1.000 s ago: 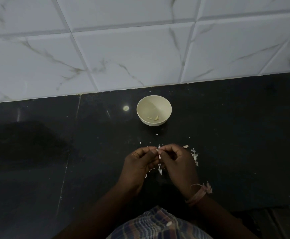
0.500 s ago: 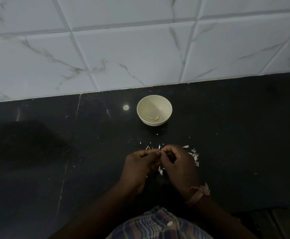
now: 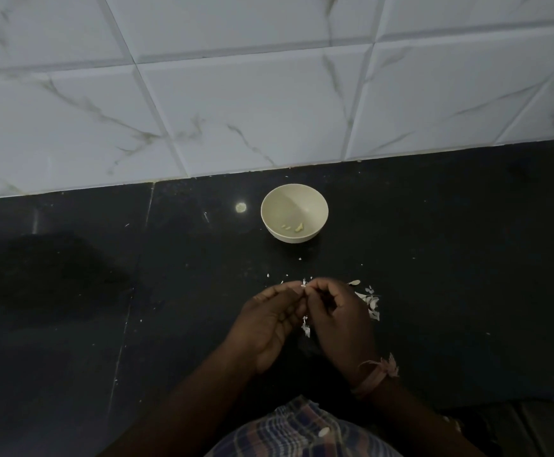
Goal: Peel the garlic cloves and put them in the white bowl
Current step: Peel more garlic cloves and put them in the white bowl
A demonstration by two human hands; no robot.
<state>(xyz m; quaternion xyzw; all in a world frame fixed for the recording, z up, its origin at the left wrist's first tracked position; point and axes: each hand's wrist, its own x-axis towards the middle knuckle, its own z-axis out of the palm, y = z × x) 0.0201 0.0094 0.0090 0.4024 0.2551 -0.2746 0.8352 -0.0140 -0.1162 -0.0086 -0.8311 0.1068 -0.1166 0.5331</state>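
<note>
Little has moved since before, both hands staying fingertip to fingertip: left hand [image 3: 269, 319] and right hand [image 3: 336, 319] each pinch the garlic clove [image 3: 303, 284], white bowl [image 3: 294, 212] well beyond that grip, where torn skin could slip and drop it on the tabletop [image 3: 450, 258].

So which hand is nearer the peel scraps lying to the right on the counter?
Right. The right hand lies just beside the peel scraps; the left hand sits on its far side, further away.
</note>
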